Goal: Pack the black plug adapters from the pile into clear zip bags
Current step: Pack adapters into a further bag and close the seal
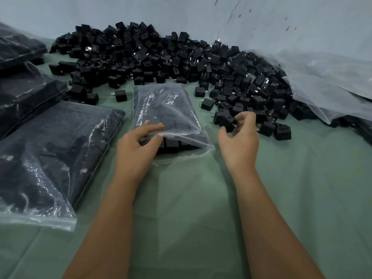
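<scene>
While the right hand (238, 135) pinches one plug adapter (228, 122) at the pile's (171, 55) near edge, left hand (136, 146) holds the zip bag (167, 109) mouth open, centre desk (191, 198). Adapters look light, rigid; grip the body, avoid prongs. Bag slippery, floppy.

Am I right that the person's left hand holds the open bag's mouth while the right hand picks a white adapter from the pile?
Nearly. The head view shows the left hand holding the mouth of the open bag, and the right hand picking an adapter at the edge of the pile. But that adapter is black, not white, like all the others.
</scene>
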`<action>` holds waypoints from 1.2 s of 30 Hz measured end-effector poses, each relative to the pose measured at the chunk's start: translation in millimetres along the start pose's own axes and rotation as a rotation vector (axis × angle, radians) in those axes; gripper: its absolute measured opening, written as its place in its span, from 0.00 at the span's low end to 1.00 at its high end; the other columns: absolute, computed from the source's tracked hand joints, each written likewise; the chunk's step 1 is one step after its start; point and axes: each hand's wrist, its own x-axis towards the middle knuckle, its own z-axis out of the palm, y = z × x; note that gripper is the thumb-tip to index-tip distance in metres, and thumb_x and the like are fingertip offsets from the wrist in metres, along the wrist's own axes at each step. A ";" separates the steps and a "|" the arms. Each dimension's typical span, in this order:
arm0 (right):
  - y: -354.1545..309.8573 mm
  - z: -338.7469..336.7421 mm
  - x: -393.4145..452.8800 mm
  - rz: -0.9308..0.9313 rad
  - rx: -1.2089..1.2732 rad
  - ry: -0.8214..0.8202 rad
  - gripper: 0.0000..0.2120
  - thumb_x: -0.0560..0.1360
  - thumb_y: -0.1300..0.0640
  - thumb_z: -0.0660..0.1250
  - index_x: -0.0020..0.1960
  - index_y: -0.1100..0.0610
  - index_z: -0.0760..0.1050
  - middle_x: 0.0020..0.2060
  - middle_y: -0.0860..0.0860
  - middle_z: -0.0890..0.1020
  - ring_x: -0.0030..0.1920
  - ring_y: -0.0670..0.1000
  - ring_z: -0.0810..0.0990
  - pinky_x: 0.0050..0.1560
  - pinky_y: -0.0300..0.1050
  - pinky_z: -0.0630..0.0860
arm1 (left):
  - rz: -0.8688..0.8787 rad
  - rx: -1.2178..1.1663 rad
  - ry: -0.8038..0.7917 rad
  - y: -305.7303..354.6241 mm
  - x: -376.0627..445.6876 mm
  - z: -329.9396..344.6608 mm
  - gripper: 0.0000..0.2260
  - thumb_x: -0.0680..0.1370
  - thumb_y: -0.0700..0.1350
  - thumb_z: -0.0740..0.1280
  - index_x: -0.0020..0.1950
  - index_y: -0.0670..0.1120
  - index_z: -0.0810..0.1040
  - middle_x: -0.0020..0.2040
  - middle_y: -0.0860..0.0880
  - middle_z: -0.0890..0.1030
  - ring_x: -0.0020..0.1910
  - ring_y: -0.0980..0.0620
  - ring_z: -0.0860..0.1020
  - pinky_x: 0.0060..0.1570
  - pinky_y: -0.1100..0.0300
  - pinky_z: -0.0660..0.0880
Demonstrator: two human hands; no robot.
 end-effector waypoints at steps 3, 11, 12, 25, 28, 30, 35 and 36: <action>-27.9 5.1 -20.8 -0.214 0.117 0.011 0.15 0.70 0.60 0.67 0.50 0.47 0.65 0.46 0.48 0.74 0.42 0.41 0.73 0.42 0.30 0.71 | -0.055 -0.075 0.085 -0.6 3.9 2.7 0.07 0.75 0.46 0.72 0.51 0.55 0.86 0.52 0.58 0.84 0.52 0.67 0.79 0.51 0.73 0.74; -69.3 47.7 -78.0 -0.233 0.056 -0.216 0.12 0.66 0.53 0.68 0.42 0.52 0.66 0.36 0.45 0.74 0.38 0.46 0.70 0.37 0.38 0.64 | -0.100 -0.115 0.126 -0.5 7.5 4.2 0.07 0.79 0.44 0.68 0.52 0.47 0.85 0.45 0.53 0.85 0.47 0.55 0.82 0.52 0.56 0.78; -67.8 50.4 -76.2 -0.157 0.033 -0.226 0.12 0.66 0.52 0.69 0.43 0.50 0.66 0.36 0.45 0.75 0.39 0.46 0.71 0.38 0.39 0.65 | -0.095 -0.118 0.136 0.5 6.8 4.8 0.07 0.79 0.44 0.67 0.51 0.48 0.85 0.44 0.53 0.85 0.46 0.55 0.82 0.50 0.56 0.78; -63.0 37.7 -77.3 -0.057 0.041 -0.250 0.10 0.73 0.60 0.63 0.51 0.50 0.79 0.46 0.44 0.82 0.48 0.48 0.78 0.48 0.47 0.75 | -0.060 -0.003 0.108 4.6 2.9 7.6 0.05 0.77 0.46 0.70 0.49 0.50 0.85 0.45 0.56 0.85 0.48 0.60 0.81 0.52 0.61 0.77; -61.5 34.6 -78.8 -0.162 -0.023 -0.274 0.09 0.71 0.61 0.64 0.47 0.52 0.81 0.46 0.45 0.81 0.49 0.47 0.77 0.47 0.43 0.73 | -0.062 -0.006 0.107 3.6 3.5 7.7 0.04 0.78 0.46 0.70 0.48 0.51 0.85 0.45 0.57 0.85 0.48 0.59 0.81 0.53 0.61 0.77; -62.3 36.4 -78.0 -0.204 -0.072 -0.279 0.09 0.72 0.61 0.64 0.48 0.55 0.82 0.46 0.47 0.81 0.50 0.48 0.77 0.48 0.42 0.72 | -0.056 -0.009 0.106 3.8 3.5 7.8 0.04 0.78 0.45 0.69 0.48 0.51 0.85 0.45 0.57 0.85 0.48 0.60 0.81 0.53 0.61 0.77; -61.9 38.0 -77.9 -0.383 -0.143 -0.271 0.11 0.71 0.64 0.64 0.50 0.62 0.82 0.45 0.54 0.83 0.48 0.55 0.78 0.54 0.47 0.73 | -0.011 -0.022 0.133 5.2 1.9 8.7 0.07 0.79 0.46 0.68 0.53 0.49 0.85 0.48 0.56 0.85 0.50 0.60 0.81 0.56 0.56 0.77; -61.3 38.2 -77.8 -0.411 -0.157 -0.300 0.12 0.71 0.64 0.64 0.52 0.63 0.81 0.47 0.55 0.82 0.49 0.56 0.78 0.55 0.48 0.73 | 0.025 -0.021 0.150 5.9 0.8 9.1 0.07 0.79 0.46 0.68 0.53 0.49 0.85 0.49 0.57 0.85 0.51 0.61 0.81 0.57 0.56 0.77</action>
